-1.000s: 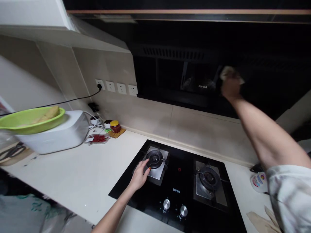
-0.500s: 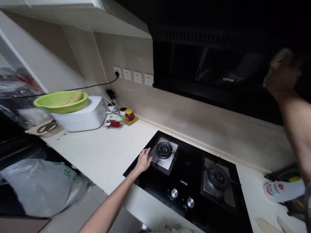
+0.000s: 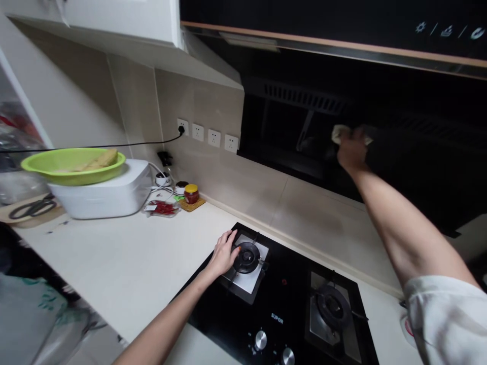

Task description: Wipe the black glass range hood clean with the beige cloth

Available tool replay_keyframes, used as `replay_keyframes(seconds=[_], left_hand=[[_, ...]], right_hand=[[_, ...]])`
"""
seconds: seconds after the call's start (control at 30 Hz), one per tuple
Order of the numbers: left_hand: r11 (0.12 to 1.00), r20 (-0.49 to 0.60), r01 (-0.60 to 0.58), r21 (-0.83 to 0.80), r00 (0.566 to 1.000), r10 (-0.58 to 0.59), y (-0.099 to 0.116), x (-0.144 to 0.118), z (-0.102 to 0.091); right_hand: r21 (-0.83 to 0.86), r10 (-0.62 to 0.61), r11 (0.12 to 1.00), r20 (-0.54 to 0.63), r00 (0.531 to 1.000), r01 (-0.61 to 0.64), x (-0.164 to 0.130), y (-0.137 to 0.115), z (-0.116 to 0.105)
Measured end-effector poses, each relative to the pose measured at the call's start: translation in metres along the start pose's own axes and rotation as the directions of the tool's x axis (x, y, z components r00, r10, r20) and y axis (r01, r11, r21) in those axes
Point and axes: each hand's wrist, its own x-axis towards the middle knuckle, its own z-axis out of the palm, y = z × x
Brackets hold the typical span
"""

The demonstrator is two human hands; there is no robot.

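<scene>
Cloth (image 3: 338, 134) grasped in the right hand's (image 3: 352, 148) grip, apparently against the black hood (image 3: 411, 157).
Left hand (image 3: 221, 257), grip loose and empty, seems to rest on the stove (image 3: 289, 299), probably bracing the upward reach.

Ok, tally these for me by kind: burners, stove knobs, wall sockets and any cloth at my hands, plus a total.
Burners: 2
Stove knobs: 2
Wall sockets: 4
Cloth at the right hand: 1
Total: 9
</scene>
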Motion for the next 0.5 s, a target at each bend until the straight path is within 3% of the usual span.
replay_keyframes(seconds=[0.1, 0.2, 0.3, 0.4, 0.5], left_hand=[[0.999, 0.021, 0.035, 0.02, 0.999, -0.035, -0.006, -0.003, 0.002], [0.998, 0.046, 0.043, 0.051, 0.998, -0.045, -0.013, -0.012, 0.002], [0.997, 0.047, 0.039, 0.069, 0.998, -0.042, -0.014, -0.013, -0.005], [0.998, 0.025, -0.002, 0.061, 1.0, 0.001, -0.009, -0.005, -0.016], [0.997, -0.012, -0.047, 0.056, 0.999, 0.048, -0.005, 0.003, -0.027]], right_hand=[[0.0, -0.13, 0.991, 0.085, 0.988, 0.131, -0.009, -0.021, 0.0], [-0.05, -0.178, 0.982, 0.074, 0.981, 0.182, -0.018, -0.001, 0.0], [-0.098, -0.095, 0.99, 0.037, 0.995, 0.098, -0.022, 0.044, 0.003], [-0.1, 0.075, 0.992, -0.013, 0.997, -0.076, -0.029, 0.1, 0.011], [-0.044, 0.283, 0.956, -0.118, 0.952, -0.29, -0.043, 0.16, 0.022]])
